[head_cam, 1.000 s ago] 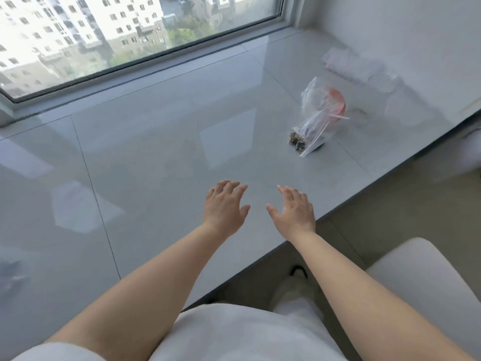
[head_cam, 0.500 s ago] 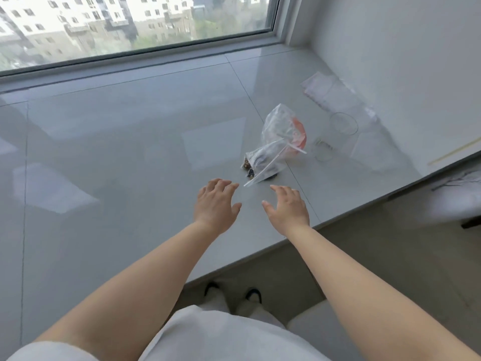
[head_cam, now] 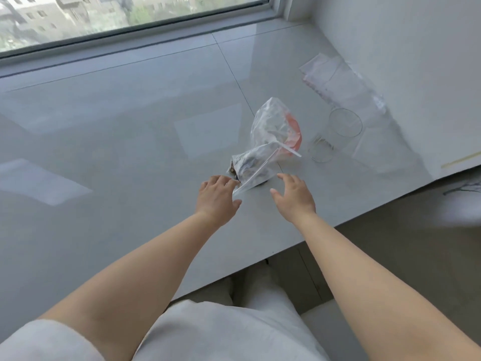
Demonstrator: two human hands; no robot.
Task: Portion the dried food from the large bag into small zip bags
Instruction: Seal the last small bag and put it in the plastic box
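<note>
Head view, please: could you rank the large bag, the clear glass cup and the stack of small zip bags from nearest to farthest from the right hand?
From the right hand:
1. Large bag, just ahead, slightly left.
2. Clear glass cup, farther ahead, right.
3. Stack of small zip bags, by the wall.

The person wears a white short sleeve (head_cam: pixel 49 340), a white top (head_cam: pixel 221 332) and bare forearms.

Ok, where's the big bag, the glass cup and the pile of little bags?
large bag (head_cam: pixel 270 131): head view, crumpled clear upper part.
glass cup (head_cam: pixel 345 123): head view, round rim.
small zip bags (head_cam: pixel 335 82): head view, flat top bag.
</note>
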